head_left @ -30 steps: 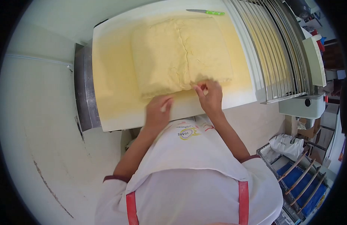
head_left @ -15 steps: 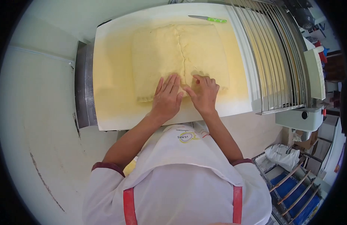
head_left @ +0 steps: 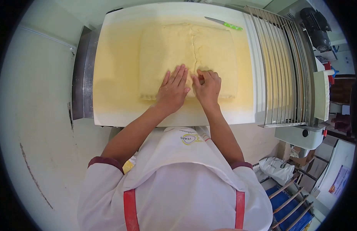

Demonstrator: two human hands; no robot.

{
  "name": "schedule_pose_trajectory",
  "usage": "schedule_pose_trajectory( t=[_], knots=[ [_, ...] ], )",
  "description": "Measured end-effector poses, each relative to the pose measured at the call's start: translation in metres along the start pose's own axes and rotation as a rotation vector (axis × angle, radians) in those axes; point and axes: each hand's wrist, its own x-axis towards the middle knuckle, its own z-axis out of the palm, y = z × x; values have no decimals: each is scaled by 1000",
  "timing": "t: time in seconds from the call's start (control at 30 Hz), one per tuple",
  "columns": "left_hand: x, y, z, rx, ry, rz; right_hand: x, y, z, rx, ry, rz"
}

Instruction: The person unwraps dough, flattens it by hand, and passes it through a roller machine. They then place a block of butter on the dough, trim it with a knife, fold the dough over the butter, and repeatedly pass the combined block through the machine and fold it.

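Note:
A large, pale yellow folded slab of dough [head_left: 167,46] lies on the work surface, with a ragged seam running down it just right of the middle. My left hand [head_left: 173,89] rests flat on the dough left of the seam's near end, its fingers stretched out. Right of the seam, my right hand [head_left: 207,86] has its fingers curled in, and thumb and fingertips pinch dough at the seam. Part of the pinched edge is hidden by those fingers.
A knife with a green handle [head_left: 233,26] lies beyond the dough. Along the right stands a metal bar guard [head_left: 277,69] of a machine, with a motor [head_left: 316,30] behind. A metal trough [head_left: 86,73] borders the left end of the white work surface [head_left: 113,119].
My right hand's fingers have drawn in toward the thumb at the seam. The left hand stays flat on the dough. The whole view has shifted slightly.

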Motion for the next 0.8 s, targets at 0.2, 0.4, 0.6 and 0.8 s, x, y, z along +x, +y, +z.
schedule_pose_trajectory(
  t=[0.2,0.4,0.6,0.8],
  knots=[
    [4,-3,-4,-81,-1,-5,12,4,0,110,-32,-1],
    [9,3,-1,-113,18,-59,38,-4,8,4,-47,79],
    [10,2,0,-106,9,-53,44,4,5,78,-69,78],
    [12,4,2,-107,13,-74,68,-3,13,-53,-94,83]
  ],
)
